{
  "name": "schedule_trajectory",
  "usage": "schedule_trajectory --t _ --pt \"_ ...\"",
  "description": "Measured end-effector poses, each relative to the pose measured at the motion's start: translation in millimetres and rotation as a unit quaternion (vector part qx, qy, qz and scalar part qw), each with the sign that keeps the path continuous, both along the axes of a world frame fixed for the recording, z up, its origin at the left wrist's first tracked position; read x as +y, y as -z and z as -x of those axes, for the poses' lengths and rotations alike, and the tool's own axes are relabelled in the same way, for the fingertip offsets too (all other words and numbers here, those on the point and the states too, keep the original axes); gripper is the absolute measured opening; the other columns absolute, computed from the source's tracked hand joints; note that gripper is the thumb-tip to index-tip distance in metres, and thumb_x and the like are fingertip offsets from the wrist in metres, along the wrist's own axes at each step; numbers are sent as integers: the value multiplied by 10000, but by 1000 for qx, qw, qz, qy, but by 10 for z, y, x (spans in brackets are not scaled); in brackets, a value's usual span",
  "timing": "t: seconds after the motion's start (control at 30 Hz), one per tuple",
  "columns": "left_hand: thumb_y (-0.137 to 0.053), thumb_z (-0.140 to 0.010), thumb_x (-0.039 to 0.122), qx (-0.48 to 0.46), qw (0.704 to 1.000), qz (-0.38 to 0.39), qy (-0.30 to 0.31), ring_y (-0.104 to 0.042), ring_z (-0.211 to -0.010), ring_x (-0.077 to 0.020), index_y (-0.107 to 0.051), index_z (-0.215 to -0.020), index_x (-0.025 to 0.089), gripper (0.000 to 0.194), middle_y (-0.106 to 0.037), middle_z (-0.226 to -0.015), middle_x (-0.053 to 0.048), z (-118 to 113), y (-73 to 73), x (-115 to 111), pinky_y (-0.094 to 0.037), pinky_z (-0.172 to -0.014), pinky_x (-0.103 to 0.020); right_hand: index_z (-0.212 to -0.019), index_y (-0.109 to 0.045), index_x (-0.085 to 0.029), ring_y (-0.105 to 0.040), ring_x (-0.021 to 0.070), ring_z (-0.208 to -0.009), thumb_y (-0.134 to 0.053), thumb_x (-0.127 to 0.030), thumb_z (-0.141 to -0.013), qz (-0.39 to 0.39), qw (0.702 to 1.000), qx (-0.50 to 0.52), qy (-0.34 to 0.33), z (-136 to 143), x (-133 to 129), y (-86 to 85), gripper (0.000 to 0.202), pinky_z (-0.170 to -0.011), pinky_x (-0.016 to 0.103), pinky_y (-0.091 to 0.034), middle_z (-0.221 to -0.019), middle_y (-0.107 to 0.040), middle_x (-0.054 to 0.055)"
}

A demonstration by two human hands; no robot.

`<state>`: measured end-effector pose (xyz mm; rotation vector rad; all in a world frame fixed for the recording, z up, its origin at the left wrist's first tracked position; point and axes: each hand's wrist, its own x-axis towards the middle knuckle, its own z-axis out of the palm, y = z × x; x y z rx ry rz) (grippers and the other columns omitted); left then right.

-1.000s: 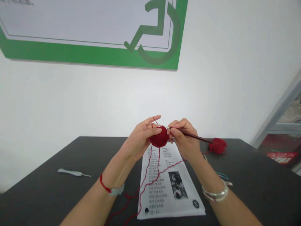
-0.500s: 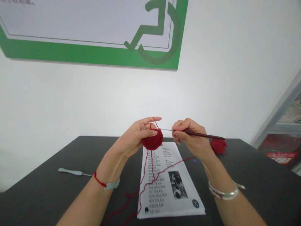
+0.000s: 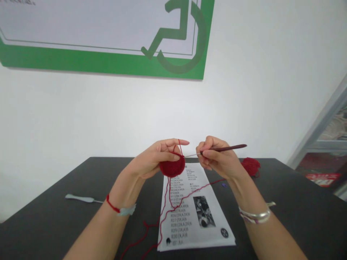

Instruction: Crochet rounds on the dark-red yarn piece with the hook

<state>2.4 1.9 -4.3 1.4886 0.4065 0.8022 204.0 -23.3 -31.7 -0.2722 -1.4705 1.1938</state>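
A small round piece of red crochet is pinched between the thumb and fingers of my left hand. Red yarn runs up over that hand's outstretched index finger. My right hand grips a crochet hook with a dark red handle, pen-fashion. Its thin metal shaft points left, and the tip meets the upper right edge of the crochet piece. Whether a loop sits on the tip is too small to tell. Two strands hang from the piece over the printed sheets.
A ball of red yarn lies behind my right wrist, its strand crossing the paper. At the left of the black table rests a second hook with a pale grey handle. A tiny purple item lies right of the sheets.
My left hand and the crochet piece have shifted slightly down and left. The hook's handle end has risen, so the hook now slopes down to the left toward the piece.
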Motion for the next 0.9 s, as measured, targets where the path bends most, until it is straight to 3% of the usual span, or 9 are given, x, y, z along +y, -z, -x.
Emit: schedule_trajectory --t 0.13,0.2,0.33,0.47,0.6,0.9 --pt "-685 -684 89 -92 972 -92 -194 -507 -565 -70 -616 -1071 136 396 -578 -645 52 -236 83 -71 -391 -548 -204 -702 -581 -194 -496 61 -463 -698 -224 -782 74 995 66 21 141 15 13 145 -391 166 -444 -612 -619 -38" --pt "-676 -694 83 -103 958 -108 -245 -524 -582 -77 -610 -1082 139 397 -571 -637 58 -325 120 -88 -415 -585 -220 -710 -586 -191 -546 69 -513 -682 -217 -790 74 990 97 68 206 20 23 127 -465 185 -509 -637 -640 -34" --pt "-705 -698 113 -109 976 -62 -177 -609 -643 -103 -608 -1096 139 410 -636 -686 37 -330 147 -55 -459 -659 -250 -705 -586 -189 -582 79 -544 -694 -216 -774 46 985 112 125 244 38 38 131 -571 227 -565 -634 -656 -38" --pt "-730 -708 140 -102 986 -44 -128 -645 -655 -117 -593 -1118 141 433 -683 -723 19 -244 130 -22 -477 -657 -256 -713 -585 -194 -574 79 -539 -691 -227 -782 39 989 101 97 204 56 38 130 -573 242 -570 -634 -652 -47" --pt "-720 -703 115 -126 979 -68 -144 -649 -633 -114 -607 -1062 148 377 -677 -704 30 -242 109 -56 -492 -633 -249 -724 -606 -190 -594 88 -546 -693 -198 -780 10 993 82 85 160 50 33 103 -564 245 -556 -632 -673 -34" --pt "-685 -686 83 -115 967 -86 -211 -590 -605 -89 -632 -1016 138 339 -639 -655 45 -266 92 -91 -470 -609 -226 -758 -600 -211 -584 91 -573 -637 -120 -827 -102 985 12 139 54 60 49 120 -623 297 -568 -643 -641 -55"
